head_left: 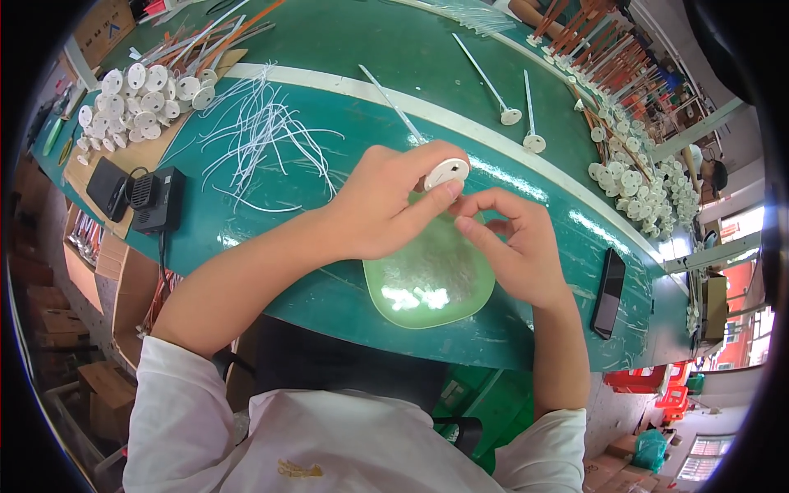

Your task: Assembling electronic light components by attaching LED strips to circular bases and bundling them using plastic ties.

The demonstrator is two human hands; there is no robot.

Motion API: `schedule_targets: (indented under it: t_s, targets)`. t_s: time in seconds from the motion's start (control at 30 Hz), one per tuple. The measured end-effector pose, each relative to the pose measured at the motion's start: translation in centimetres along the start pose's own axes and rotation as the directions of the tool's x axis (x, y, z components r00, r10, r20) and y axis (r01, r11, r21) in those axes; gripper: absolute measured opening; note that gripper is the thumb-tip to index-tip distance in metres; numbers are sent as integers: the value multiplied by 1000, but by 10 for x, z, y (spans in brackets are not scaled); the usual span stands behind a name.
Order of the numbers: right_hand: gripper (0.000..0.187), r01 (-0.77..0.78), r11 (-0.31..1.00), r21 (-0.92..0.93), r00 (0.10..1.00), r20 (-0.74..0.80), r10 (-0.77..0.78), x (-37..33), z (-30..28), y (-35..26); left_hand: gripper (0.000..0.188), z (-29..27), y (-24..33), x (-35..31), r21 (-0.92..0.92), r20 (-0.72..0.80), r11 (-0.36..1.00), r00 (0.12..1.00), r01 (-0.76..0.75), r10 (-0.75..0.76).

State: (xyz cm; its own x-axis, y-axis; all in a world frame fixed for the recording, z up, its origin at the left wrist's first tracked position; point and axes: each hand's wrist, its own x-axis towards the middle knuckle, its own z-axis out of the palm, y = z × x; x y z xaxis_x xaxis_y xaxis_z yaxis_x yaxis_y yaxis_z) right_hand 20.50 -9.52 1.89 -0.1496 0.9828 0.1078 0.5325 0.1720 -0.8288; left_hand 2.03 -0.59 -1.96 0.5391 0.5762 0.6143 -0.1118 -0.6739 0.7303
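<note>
My left hand [386, 205] pinches white disc [446, 173] w/ thumb + fingers. Right hand [518, 246] at 3 o'clock, fingers curled, half open, above green tray [460, 300].

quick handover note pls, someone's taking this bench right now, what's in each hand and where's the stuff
Left hand: pinches a white disc with a thin white stick attached, above the green dish.
Right hand: fingers curled beside the disc; whether they hold anything cannot be seen.
Small white bits lie in the dish.
Done: two stick-and-disc pieces lie ahead on the green table.
Left: loose white strips and a pile of discs at far left.
</note>
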Motion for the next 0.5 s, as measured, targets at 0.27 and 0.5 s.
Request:
schedule_targets:
  t_s: [0.27, 0.5]
  targets:
    - [26, -100, 972, 211, 979, -153, 134, -2, 4, -3, 19, -3, 6, 2, -60, 6, 994, 996, 88, -87]
    - [35, 44, 994, 100, 950, -313, -11, -4, 10, 3, 22, -5, 8, 1, 20, 47, 1000, 999, -23, 22]
